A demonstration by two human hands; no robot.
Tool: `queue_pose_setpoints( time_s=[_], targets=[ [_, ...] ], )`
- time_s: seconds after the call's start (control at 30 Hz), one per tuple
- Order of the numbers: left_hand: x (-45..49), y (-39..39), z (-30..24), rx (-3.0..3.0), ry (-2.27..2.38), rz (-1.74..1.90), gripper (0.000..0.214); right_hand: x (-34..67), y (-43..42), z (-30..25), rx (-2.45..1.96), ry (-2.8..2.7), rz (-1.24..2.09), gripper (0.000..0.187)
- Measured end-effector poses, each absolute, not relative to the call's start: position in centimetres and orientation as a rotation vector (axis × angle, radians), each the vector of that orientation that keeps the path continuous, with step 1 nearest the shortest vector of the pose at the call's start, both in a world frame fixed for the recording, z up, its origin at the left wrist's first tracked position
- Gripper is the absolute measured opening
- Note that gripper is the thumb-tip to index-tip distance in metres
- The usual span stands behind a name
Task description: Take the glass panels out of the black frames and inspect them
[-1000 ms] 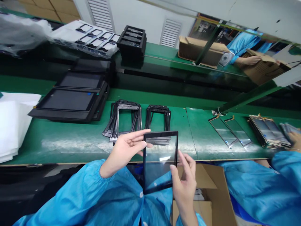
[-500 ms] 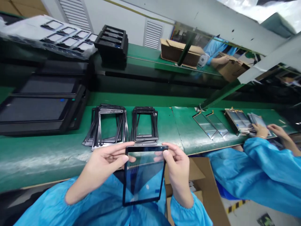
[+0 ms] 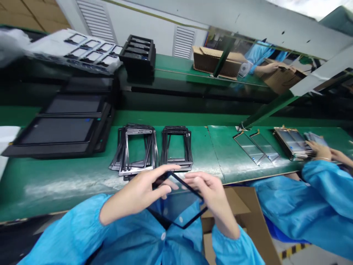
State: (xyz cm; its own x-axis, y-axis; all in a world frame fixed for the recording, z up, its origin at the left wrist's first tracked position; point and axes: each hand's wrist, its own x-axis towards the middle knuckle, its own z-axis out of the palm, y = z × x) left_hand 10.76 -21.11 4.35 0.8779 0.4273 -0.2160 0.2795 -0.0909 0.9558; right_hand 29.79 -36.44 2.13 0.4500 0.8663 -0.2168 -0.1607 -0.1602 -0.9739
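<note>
A clear touch-screen panel (image 3: 179, 208) with a black border is tilted and turned cornerwise in front of my chest, just off the bench edge. My left hand (image 3: 140, 189) grips its upper left corner, thumb on the near face and fingers behind. Along its right edge, my right hand (image 3: 213, 193) has its fingers bent around the border. Beyond my hands lie two stacks of black rectangular frames, a left stack (image 3: 127, 154) and a right stack (image 3: 176, 129), loosely piled on the green bench (image 3: 68, 176).
Dark screens in trays (image 3: 59, 130) stand at left. Two thin glass panels (image 3: 249, 147) and a panel stack (image 3: 292, 141) lie at right, where a co-worker's hand (image 3: 321, 151) works. An open cardboard box (image 3: 242, 206) is below. A slanted post (image 3: 270, 106) rises behind.
The panel has turned from upright to a cornerwise slant, my two hands turning it. My view has shifted left a little, so the bench things sit further right.
</note>
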Motion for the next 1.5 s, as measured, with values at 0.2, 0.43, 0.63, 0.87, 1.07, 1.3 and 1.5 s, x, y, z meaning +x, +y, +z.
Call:
queue_pose_setpoints(
  time_s=[0.2, 0.43, 0.63, 0.87, 1.07, 1.3, 1.5],
  targets=[
    [9.5, -21.6, 3.1, 1.301, 0.819, 0.386, 0.047, 32.7, -38.8, -0.2, -1.511, -0.431, 0.914, 0.052],
    [9.4, -22.5, 2.4, 1.244, 0.902, 0.463, 0.057, 31.1, -38.1, -0.1, -1.495, -0.313, 0.731, 0.048],
    [9.1, -22.5, 1.5, 1.24, 0.89, 0.473, 0.058, 30.3, -37.9, 0.7, -1.522, -0.355, 0.598, 0.046],
    [9.3, -21.5, 1.1, 1.584, 0.867, 0.652, 0.059, 29.8, -38.7, 0.5, -1.468, -0.453, 0.661, 0.036],
    [11.2, -19.6, 2.6, 2.381, 0.378, 0.562, 0.037, 28.5, -38.9, 1.3, -1.525, -0.568, 0.641, 0.03],
    [12.2, -20.1, 2.4, 2.316, 0.3, 0.51, 0.03, 28.9, -38.3, 1.6, -1.544, -0.62, 0.686, 0.03],
    [12.6, -21.9, 2.9, 1.83, 0.461, 0.212, 0.04, 29.4, -36.6, 2.4, -1.369, -0.737, 0.956, 0.039]
  ],
)
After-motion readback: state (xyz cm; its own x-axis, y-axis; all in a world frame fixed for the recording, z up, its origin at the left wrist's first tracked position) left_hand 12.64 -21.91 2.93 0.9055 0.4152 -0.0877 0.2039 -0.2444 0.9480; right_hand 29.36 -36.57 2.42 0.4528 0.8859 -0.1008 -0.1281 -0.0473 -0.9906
